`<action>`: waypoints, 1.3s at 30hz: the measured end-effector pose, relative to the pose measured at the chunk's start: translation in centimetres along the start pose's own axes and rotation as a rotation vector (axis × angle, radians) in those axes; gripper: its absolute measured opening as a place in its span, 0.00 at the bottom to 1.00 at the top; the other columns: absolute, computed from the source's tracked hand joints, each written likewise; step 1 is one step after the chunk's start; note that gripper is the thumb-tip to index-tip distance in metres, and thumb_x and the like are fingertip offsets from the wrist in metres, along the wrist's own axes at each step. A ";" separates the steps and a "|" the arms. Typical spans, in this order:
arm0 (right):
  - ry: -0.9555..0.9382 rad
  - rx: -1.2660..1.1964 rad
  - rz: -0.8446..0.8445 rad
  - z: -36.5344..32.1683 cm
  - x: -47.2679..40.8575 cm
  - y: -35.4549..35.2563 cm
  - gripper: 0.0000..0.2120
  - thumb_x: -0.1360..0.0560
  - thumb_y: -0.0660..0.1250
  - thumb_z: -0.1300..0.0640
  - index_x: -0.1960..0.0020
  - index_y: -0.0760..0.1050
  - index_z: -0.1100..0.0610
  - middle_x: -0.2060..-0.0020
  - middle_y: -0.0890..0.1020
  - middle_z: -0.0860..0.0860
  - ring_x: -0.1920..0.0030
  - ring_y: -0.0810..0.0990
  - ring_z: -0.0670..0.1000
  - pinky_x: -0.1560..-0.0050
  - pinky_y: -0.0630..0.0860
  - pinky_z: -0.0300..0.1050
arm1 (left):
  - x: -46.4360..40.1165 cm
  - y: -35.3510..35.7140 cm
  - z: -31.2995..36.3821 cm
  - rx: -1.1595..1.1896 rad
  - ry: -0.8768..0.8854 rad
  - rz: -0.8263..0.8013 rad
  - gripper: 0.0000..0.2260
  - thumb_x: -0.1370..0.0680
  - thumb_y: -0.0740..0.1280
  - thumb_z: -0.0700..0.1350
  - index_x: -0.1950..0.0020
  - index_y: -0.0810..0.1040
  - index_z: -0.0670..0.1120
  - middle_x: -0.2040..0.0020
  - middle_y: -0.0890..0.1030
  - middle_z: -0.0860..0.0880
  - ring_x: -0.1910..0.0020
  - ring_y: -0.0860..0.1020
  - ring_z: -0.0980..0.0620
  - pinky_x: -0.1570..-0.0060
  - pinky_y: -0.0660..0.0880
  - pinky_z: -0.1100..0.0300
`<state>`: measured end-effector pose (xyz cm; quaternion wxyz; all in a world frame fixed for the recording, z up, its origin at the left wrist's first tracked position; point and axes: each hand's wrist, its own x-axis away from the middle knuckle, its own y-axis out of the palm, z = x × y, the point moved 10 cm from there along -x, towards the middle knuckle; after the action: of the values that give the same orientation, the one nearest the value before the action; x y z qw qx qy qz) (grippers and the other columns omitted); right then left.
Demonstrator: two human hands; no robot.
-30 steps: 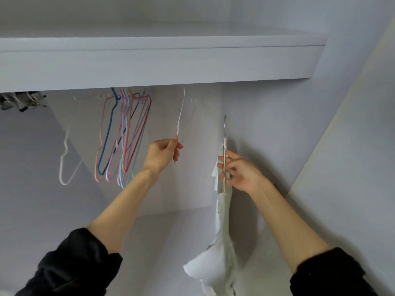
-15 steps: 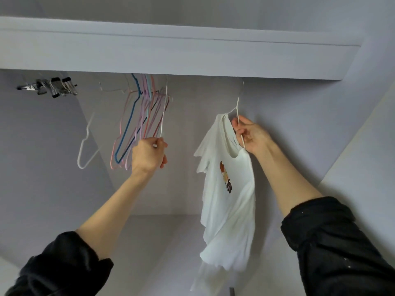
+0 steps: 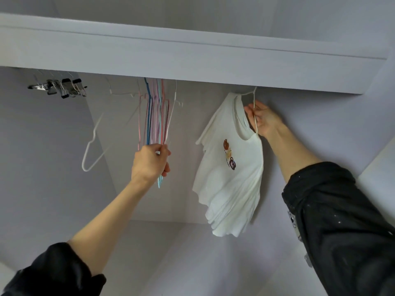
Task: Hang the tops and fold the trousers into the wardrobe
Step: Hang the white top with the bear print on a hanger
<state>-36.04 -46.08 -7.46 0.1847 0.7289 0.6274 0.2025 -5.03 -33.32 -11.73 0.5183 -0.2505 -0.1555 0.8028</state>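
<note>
Hangers are the story on both sides. Your right hand (image 3: pixel 261 119) pinches the thin white hanger (image 3: pixel 254 112) that carries the white T-shirt (image 3: pixel 232 176), and the shirt now hangs broadside to you with its small printed figure showing. A second ago it hung edge-on as a narrow strip and lower down. The hook now reaches up behind the front lip of the wardrobe shelf (image 3: pixel 192 54); the rail itself is hidden, so you cannot tell whether the hook has caught.

Your left hand (image 3: pixel 150 162) has moved left from the lone white wire hanger it was pinching and now grips the lower ends of the bunch of coloured hangers (image 3: pixel 154 120), holding them together and away from the shirt. A bare white hanger (image 3: pixel 94 146) hangs further left, and some clip hangers (image 3: pixel 64 88) sit at the far left under the shelf.

By the look of it, this top is nearly hung: let the hanger take the weight before you loosen your right fingers. No trousers are in view.
</note>
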 end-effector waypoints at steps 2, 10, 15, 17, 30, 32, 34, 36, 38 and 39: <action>0.020 0.053 0.031 0.3 -0.8 -0.9 0.23 0.21 0.50 0.74 0.29 0.65 0.62 0.54 0.75 0.53 0.57 0.78 0.48 0.64 0.79 0.34 | -0.2 -0.2 -0.2 -0.014 -0.007 0.004 0.13 0.22 0.57 0.45 0.61 0.79 0.48 0.79 0.77 0.52 0.81 0.74 0.57 0.71 0.71 0.66; -0.060 -0.004 0.288 0.1 -0.9 -5.3 0.19 0.22 0.51 0.75 0.35 0.70 0.68 0.60 0.76 0.58 0.57 0.77 0.52 0.64 0.81 0.39 | 0.0 0.1 -0.4 -0.069 -0.017 -0.022 0.13 0.20 0.57 0.46 0.58 0.79 0.47 0.78 0.78 0.53 0.79 0.77 0.57 0.59 0.80 0.55; -0.181 0.503 0.384 -1.4 0.0 -6.3 0.19 0.23 0.57 0.71 0.32 0.68 0.63 0.45 0.77 0.57 0.57 0.79 0.54 0.51 0.79 0.44 | 0.4 -0.7 -0.6 -0.080 -0.013 0.028 0.13 0.20 0.56 0.47 0.58 0.78 0.48 0.76 0.79 0.53 0.76 0.78 0.56 0.58 0.79 0.54; -0.290 0.947 0.475 -2.8 1.1 -5.7 0.20 0.23 0.57 0.69 0.32 0.70 0.62 0.37 0.76 0.58 0.43 0.78 0.59 0.40 0.73 0.45 | 0.8 -1.1 -0.8 -0.068 0.002 0.047 0.13 0.19 0.56 0.46 0.57 0.78 0.47 0.71 0.80 0.53 0.73 0.79 0.53 0.57 0.78 0.53; -0.416 1.353 0.141 6.3 16.4 -0.7 0.18 0.21 0.56 0.66 0.32 0.69 0.62 0.32 0.71 0.59 0.31 0.69 0.57 0.32 0.65 0.47 | 5.2 -2.5 -2.5 0.055 0.127 -0.086 0.21 0.23 0.60 0.32 0.29 0.67 0.39 0.34 0.71 0.40 0.39 0.73 0.43 0.47 0.68 0.63; -0.333 1.356 0.093 9.1 19.7 -1.4 0.18 0.21 0.56 0.65 0.33 0.71 0.60 0.37 0.76 0.58 0.37 0.74 0.58 0.36 0.69 0.48 | 7.0 -1.9 -3.1 0.088 0.133 -0.148 0.21 0.23 0.60 0.32 0.30 0.67 0.39 0.34 0.71 0.40 0.40 0.74 0.45 0.49 0.66 0.66; -0.225 1.318 0.101 11.2 23.5 -2.5 0.16 0.21 0.57 0.64 0.34 0.73 0.58 0.42 0.79 0.57 0.43 0.78 0.56 0.39 0.71 0.45 | 9.3 -1.3 -3.4 0.114 0.169 -0.220 0.20 0.23 0.60 0.32 0.31 0.68 0.39 0.35 0.72 0.41 0.42 0.74 0.45 0.50 0.65 0.67; -0.127 1.289 0.157 12.6 28.2 -4.2 0.15 0.20 0.57 0.62 0.35 0.74 0.57 0.45 0.81 0.55 0.46 0.80 0.55 0.43 0.73 0.43 | 12.3 -0.4 -3.8 0.130 0.202 -0.332 0.18 0.23 0.60 0.32 0.34 0.70 0.39 0.37 0.74 0.42 0.44 0.76 0.43 0.49 0.67 0.65; -0.048 1.249 0.228 13.5 32.6 -6.0 0.15 0.20 0.56 0.62 0.36 0.74 0.56 0.47 0.82 0.54 0.52 0.81 0.51 0.53 0.74 0.32 | 15.4 1.2 -4.1 0.135 0.208 -0.484 0.14 0.23 0.60 0.32 0.38 0.74 0.38 0.42 0.78 0.42 0.46 0.77 0.42 0.46 0.69 0.61; -0.007 1.233 0.265 13.8 35.4 -7.0 0.15 0.20 0.56 0.62 0.36 0.74 0.56 0.48 0.83 0.53 0.56 0.81 0.49 0.58 0.71 0.26 | 17.5 2.1 -4.3 0.132 0.206 -0.580 0.13 0.23 0.60 0.32 0.40 0.76 0.38 0.45 0.80 0.42 0.47 0.78 0.43 0.46 0.70 0.60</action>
<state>-30.03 -10.26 -20.65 -0.2940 0.7735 0.5326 -0.1778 -10.15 -18.29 -20.59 0.7537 -0.2417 -0.1147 0.6003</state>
